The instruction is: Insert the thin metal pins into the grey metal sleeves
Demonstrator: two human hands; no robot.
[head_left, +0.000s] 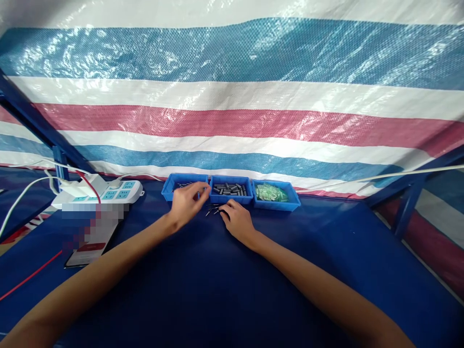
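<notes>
Three small blue trays stand in a row at the back of the dark blue table (217, 290). The left tray (168, 191) holds a few thin metal pins, the middle tray (231, 189) several dark grey tubes, the right tray (276, 195) green parts. My left hand (186, 203) hovers at the front edge of the left tray, fingers pinched together; what they hold is too small to make out. My right hand (237, 220) rests on the table before the middle tray, fingers curled on a small bunch of thin pins (213, 209).
A white power strip (108, 192) with white and red cables lies at the left. A flat card or phone (92, 241) sits in front of it. A striped tarp (232, 96) hangs behind the trays. Blue frame bars stand at both sides.
</notes>
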